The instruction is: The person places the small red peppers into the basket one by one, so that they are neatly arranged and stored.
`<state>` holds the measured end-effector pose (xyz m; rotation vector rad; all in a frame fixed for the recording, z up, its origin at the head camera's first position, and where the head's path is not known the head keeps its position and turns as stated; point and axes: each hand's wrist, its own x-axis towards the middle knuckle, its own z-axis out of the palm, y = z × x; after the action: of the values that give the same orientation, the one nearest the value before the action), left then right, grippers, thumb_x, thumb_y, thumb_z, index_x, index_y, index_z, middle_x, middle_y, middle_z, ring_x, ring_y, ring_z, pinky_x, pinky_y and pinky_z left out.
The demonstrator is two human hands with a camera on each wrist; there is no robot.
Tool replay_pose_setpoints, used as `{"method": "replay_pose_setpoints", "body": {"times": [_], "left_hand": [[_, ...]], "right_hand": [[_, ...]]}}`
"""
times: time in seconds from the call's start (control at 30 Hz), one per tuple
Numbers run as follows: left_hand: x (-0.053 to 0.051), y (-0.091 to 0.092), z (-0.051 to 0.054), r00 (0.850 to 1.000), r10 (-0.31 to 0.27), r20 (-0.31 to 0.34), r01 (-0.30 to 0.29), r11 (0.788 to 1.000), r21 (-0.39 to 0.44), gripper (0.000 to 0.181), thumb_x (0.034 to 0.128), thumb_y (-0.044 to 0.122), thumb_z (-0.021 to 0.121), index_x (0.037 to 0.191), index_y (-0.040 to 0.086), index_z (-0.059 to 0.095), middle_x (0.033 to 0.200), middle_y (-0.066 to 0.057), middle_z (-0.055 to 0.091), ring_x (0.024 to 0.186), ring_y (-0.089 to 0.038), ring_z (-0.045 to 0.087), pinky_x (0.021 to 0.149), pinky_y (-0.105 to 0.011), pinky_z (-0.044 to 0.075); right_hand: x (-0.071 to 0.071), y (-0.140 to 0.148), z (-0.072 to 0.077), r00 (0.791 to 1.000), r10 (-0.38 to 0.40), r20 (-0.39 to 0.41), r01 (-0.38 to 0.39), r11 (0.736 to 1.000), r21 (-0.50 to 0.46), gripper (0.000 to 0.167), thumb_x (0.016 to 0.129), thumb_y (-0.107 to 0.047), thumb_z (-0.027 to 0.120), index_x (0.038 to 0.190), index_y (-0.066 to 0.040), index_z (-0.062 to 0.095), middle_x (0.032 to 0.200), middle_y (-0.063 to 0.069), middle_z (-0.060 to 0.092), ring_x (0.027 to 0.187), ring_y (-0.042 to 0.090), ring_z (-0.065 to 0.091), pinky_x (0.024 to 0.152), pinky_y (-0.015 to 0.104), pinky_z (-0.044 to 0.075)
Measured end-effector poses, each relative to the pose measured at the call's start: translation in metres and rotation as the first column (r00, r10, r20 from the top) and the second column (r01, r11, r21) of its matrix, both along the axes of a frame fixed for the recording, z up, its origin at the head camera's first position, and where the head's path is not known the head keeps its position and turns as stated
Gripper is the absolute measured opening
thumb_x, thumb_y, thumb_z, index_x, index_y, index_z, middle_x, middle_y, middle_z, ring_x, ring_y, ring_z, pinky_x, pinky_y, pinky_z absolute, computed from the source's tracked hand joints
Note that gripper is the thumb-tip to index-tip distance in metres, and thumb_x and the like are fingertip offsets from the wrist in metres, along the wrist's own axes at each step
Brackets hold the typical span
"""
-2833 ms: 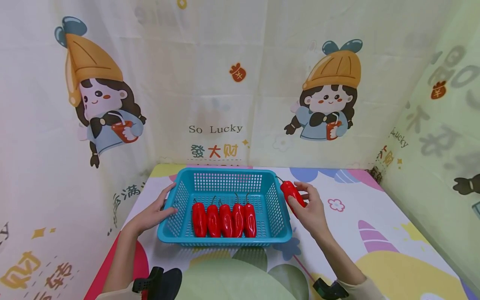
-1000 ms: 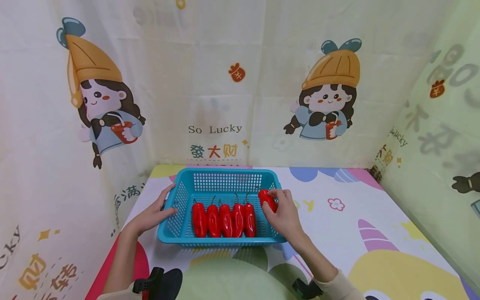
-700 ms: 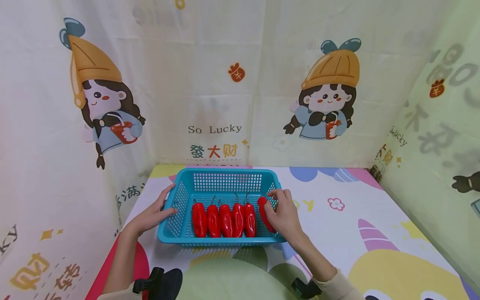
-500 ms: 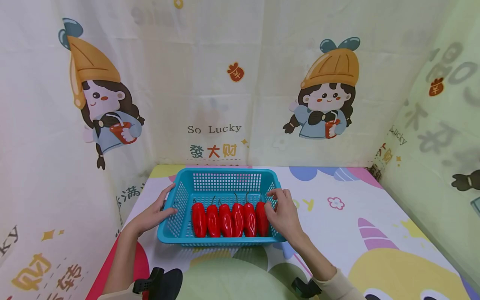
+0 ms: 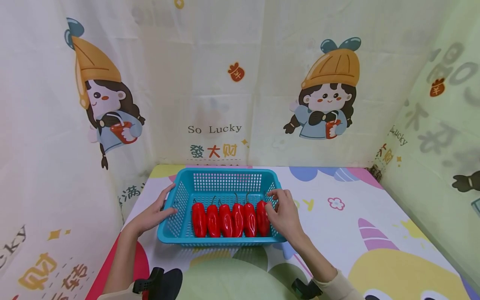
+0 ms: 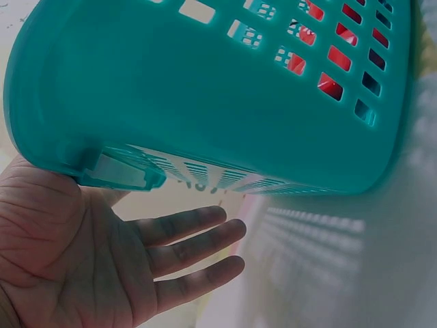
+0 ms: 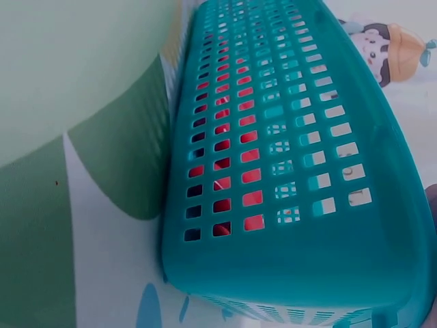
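Observation:
A blue perforated plastic basket (image 5: 221, 240) stands on the table in the head view. Inside, several red chili peppers (image 5: 225, 221) lie side by side with their stems toward the far wall. The rightmost red chili pepper (image 5: 263, 221) lies at the end of that row, partly covered by my right hand (image 5: 283, 214). That hand reaches over the right rim, its thumb and forefinger apart beside the pepper. My left hand (image 5: 153, 214) holds the basket's left rim, thumb over it. In the left wrist view, the other fingers (image 6: 194, 251) stretch out below the basket handle.
A patterned cloth covers the table (image 5: 337, 225). Printed curtain walls (image 5: 270, 104) close in the back and both sides. Dark wrist cameras (image 5: 155, 280) sit on both forearms.
My right hand brought the last chili pepper from beyond the right rim into the basket. The pepper slid from the fingers and lay down beside the others. My left hand stayed put.

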<state>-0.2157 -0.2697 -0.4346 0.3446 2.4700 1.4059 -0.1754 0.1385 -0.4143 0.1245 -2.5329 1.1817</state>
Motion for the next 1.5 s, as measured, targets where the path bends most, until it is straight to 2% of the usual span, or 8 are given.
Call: {"method": "replay_pose_setpoints", "body": {"times": [0.37,0.63,0.8,1.03,1.1,1.17,1.33,1.5], "left_hand": [[0.005,-0.005,-0.002,1.0,0.012,-0.007,-0.012,1.0,0.007,0.101,0.0949,0.027,0.069,0.165,0.029,-0.003,0.161,-0.03,0.018,0.141,-0.059,0.027,0.089,-0.054,0.059],[0.008,-0.008,-0.002,1.0,0.031,0.0,-0.031,0.999,-0.011,0.102,0.0943,0.026,0.07,0.165,0.028,-0.003,0.161,-0.029,0.017,0.141,-0.058,0.028,0.089,-0.055,0.059],[0.008,-0.004,0.001,0.999,0.027,-0.024,-0.028,0.999,-0.031,0.102,0.0943,0.025,0.071,0.165,0.025,-0.002,0.163,-0.029,0.016,0.142,-0.059,0.027,0.09,-0.056,0.058],[0.011,0.001,0.008,0.992,0.03,-0.12,-0.042,0.994,-0.1,0.093,0.0958,0.027,0.07,0.165,0.015,0.009,0.16,-0.03,0.022,0.141,-0.058,0.029,0.088,-0.057,0.059],[0.016,0.002,0.009,0.986,0.047,-0.159,-0.069,0.988,-0.136,0.089,0.0965,0.028,0.07,0.164,0.012,0.014,0.16,-0.03,0.024,0.14,-0.057,0.03,0.087,-0.057,0.059],[0.021,0.003,0.011,0.974,0.065,-0.217,-0.106,0.977,-0.183,0.085,0.0964,0.028,0.07,0.162,0.008,0.02,0.159,-0.03,0.025,0.141,-0.056,0.03,0.087,-0.06,0.058],[0.033,0.006,0.018,0.924,0.076,-0.374,-0.191,0.94,-0.283,0.077,0.0956,0.029,0.07,0.158,0.006,0.031,0.16,-0.03,0.027,0.144,-0.055,0.027,0.09,-0.07,0.051],[0.042,0.01,0.027,0.896,0.065,-0.44,-0.225,0.92,-0.322,0.075,0.0937,0.027,0.072,0.157,0.006,0.037,0.159,-0.029,0.03,0.143,-0.053,0.029,0.086,-0.066,0.055]], "right_hand": [[0.007,-0.002,0.003,0.995,0.014,-0.096,-0.017,0.999,-0.028,0.039,0.086,-0.005,0.075,0.122,-0.008,0.06,0.107,0.008,0.058,0.077,0.022,0.058,0.06,0.022,0.053],[0.017,-0.003,0.008,0.993,0.01,-0.116,-0.019,0.997,-0.073,0.042,0.085,-0.002,0.075,0.123,-0.008,0.06,0.108,0.01,0.059,0.081,0.023,0.06,0.064,0.022,0.055],[0.025,0.003,0.012,0.991,0.01,-0.131,-0.021,0.996,-0.087,0.043,0.084,-0.001,0.075,0.123,-0.009,0.059,0.107,0.008,0.059,0.08,0.019,0.058,0.063,0.022,0.055],[0.035,0.012,0.014,0.984,0.0,-0.176,-0.015,0.996,-0.085,0.041,0.084,0.003,0.073,0.122,-0.007,0.061,0.104,0.008,0.058,0.08,0.017,0.056,0.062,0.022,0.055],[0.037,0.015,0.015,0.981,0.002,-0.192,-0.016,0.997,-0.07,0.04,0.085,0.001,0.073,0.123,-0.007,0.061,0.104,0.008,0.058,0.079,0.017,0.056,0.062,0.021,0.055],[0.037,0.019,0.015,0.978,0.004,-0.206,-0.013,0.999,-0.042,0.04,0.085,0.001,0.074,0.122,-0.007,0.061,0.103,0.007,0.058,0.077,0.017,0.056,0.061,0.021,0.055],[0.037,0.034,0.01,0.971,-0.016,-0.238,0.025,0.999,0.033,0.037,0.085,0.003,0.074,0.119,-0.006,0.063,0.101,0.008,0.057,0.072,0.014,0.053,0.059,0.021,0.054],[0.036,0.049,0.005,0.965,-0.015,-0.261,0.045,0.993,0.107,0.032,0.086,0.003,0.071,0.116,-0.004,0.064,0.097,0.008,0.055,0.068,0.012,0.05,0.056,0.021,0.051]]}}
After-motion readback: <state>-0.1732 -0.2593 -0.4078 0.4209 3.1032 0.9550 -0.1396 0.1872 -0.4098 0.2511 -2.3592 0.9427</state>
